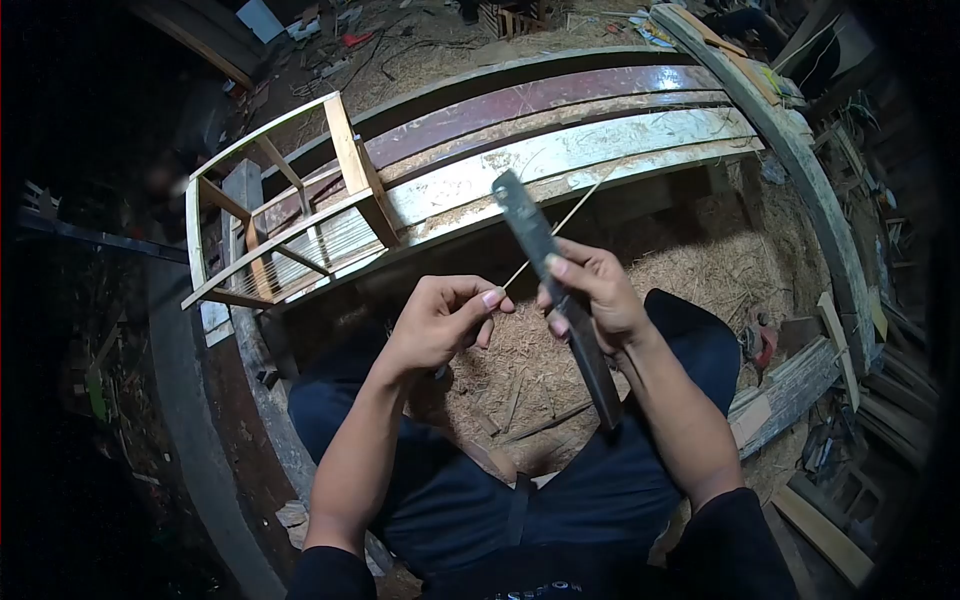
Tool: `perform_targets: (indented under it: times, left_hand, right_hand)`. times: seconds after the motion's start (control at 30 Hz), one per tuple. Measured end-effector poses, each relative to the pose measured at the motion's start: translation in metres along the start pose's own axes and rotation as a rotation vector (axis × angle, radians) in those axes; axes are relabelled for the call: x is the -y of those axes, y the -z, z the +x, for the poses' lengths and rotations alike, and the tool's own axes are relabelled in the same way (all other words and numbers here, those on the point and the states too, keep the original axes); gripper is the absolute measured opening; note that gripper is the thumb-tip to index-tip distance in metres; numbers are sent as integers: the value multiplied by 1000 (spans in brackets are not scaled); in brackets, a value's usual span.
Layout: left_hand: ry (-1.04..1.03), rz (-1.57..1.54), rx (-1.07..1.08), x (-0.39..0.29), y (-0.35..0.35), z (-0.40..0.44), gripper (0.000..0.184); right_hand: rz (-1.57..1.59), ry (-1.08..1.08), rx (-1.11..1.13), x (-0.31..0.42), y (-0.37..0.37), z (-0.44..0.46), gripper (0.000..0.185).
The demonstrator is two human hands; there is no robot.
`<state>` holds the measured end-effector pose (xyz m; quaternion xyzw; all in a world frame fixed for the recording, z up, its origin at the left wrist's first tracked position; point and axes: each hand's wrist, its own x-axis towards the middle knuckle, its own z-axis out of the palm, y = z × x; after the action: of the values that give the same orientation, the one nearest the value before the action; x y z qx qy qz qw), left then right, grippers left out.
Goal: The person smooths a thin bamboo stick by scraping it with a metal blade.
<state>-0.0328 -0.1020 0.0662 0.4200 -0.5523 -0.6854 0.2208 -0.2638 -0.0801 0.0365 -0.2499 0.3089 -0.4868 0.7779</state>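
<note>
My left hand [445, 318] pinches the lower end of a thin wooden stick [585, 200] between thumb and fingers. The stick slants up to the right and passes behind the blade of a broad, dark knife [524, 215]. Closed around this knife, near where blade and handle meet, is my right hand [597, 288]. Its squared blade tip points up and left, and the long dark handle [595, 375] runs down toward my lap. Whether the blade touches the stick, I cannot tell.
A wooden frame with thin bars [290, 205] stands on the left of a plank bench [560, 145] strewn with shavings. A long beam [790, 150] slopes along the right side. Shavings [690, 250] and offcuts cover the ground, with scrap wood [825, 530] at lower right.
</note>
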Motion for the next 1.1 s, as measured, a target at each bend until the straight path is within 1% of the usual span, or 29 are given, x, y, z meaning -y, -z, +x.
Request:
perform_targets:
  times: [0.1, 0.13, 0.17, 0.23, 0.3, 0.37, 0.5, 0.57, 0.6, 0.63, 0.7, 0.77, 0.83, 0.9, 0.97, 1.03, 1.1]
  left_hand:
    - [-26, -16, 26, 7, 1, 1, 27]
    - [-40, -30, 22, 11, 3, 0, 27]
    - [-50, -39, 19, 13, 4, -2, 27]
    - [-59, -63, -8, 12, 4, -5, 28]
    - [30, -16, 22, 6, 7, -8, 27]
    - [10, -31, 16, 6, 6, -8, 27]
    - [20, -16, 36, 3, 10, -12, 28]
    - [60, -17, 6, -3, 12, -17, 28]
    - [-19, -31, 23, 4, 13, -16, 25]
    - [-20, -33, 27, 8, 15, -16, 25]
    - [50, 14, 43, 12, 17, -16, 26]
    - [24, 11, 47, 14, 17, -19, 26]
    - [44, -35, 10, 15, 23, -24, 28]
    - [73, 2, 14, 14, 28, -30, 28]
    - [51, 11, -5, 20, 29, -30, 28]
    - [46, 5, -5, 27, 32, -30, 26]
    - [56, 20, 3, 27, 35, -30, 25]
  right_hand:
    - [-39, -18, 33, -4, -6, -5, 38]
    - [-81, -77, 92, -5, -11, -7, 40]
    - [-27, -105, 96, -10, -15, -7, 42]
    - [-126, -67, 79, -4, -8, -5, 40]
    - [2, 16, -9, 6, 5, -2, 35]
    - [12, 52, 13, 11, 11, -3, 35]
    - [-45, -39, 74, 1, -3, -8, 37]
    - [-53, 70, -1, 14, 4, -8, 33]
    - [8, 98, -20, 21, 13, -7, 29]
    - [55, 141, -26, 25, 16, -7, 26]
    - [72, 130, -35, 21, 14, -8, 38]
    - [32, 97, -4, 16, 8, -10, 38]
    - [-24, 102, -51, 22, 9, -11, 39]
    - [74, 193, -73, 33, 22, -9, 39]
    - [80, 214, -57, 34, 24, -9, 39]
    - [2, 155, -14, 22, 13, -8, 28]
    - [-9, 130, -20, 26, 11, -9, 24]
